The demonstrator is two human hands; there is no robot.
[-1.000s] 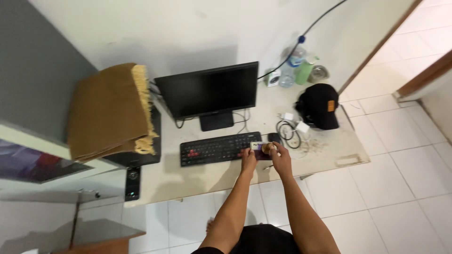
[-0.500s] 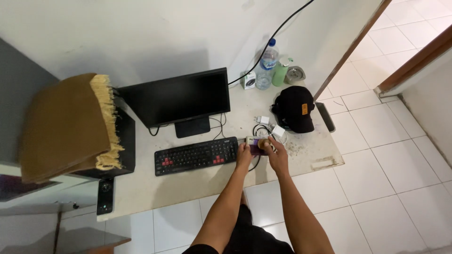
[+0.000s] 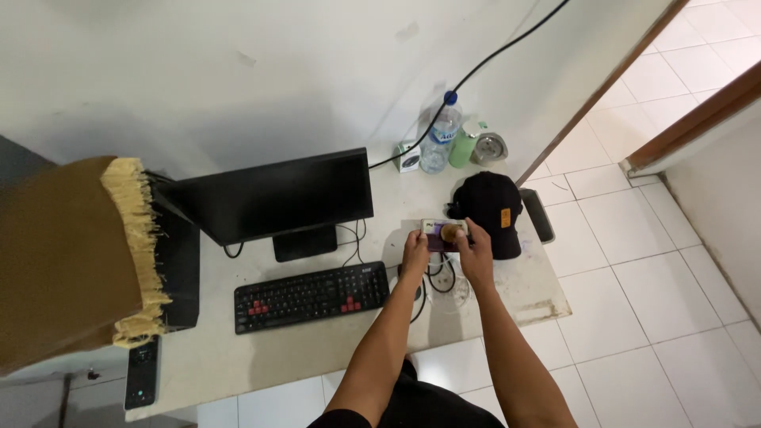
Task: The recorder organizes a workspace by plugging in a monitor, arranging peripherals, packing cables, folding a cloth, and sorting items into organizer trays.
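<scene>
Head view, near to far.

- Forearms: both bare, reaching up from the lower edge over the white worktop [image 3: 317,349].
- Left hand [image 3: 414,252]: grip closed on the left end of a small flat card-like packet [image 3: 441,232], white and purple.
- Right hand [image 3: 476,252]: grip closed on the packet's right end, thumb near a small round tan piece [image 3: 449,231] on its face. What the piece is cannot be made out.
- Packet: held level in the air between both hands, above the worktop, just beside the black cap [image 3: 490,208].
- Under the hands: coiled black cable [image 3: 438,279].
- Left of the hands: black keyboard with red keys [image 3: 311,296]; behind it a dark monitor [image 3: 277,198] on its stand.
- Far left: brown fringed cloth [image 3: 71,261] draped over a black computer case [image 3: 181,261]; a black remote-like device [image 3: 141,372] lies on a ledge below it.
- Far edge by the wall: clear water bottle with blue lid [image 3: 438,135], green container [image 3: 464,149], round metal dish [image 3: 489,147], small white box [image 3: 409,157].

Step in hand, as judged: the packet is being handled two-handed, the right thumb working at the round piece. A following move would call for a steady left hold.
</scene>
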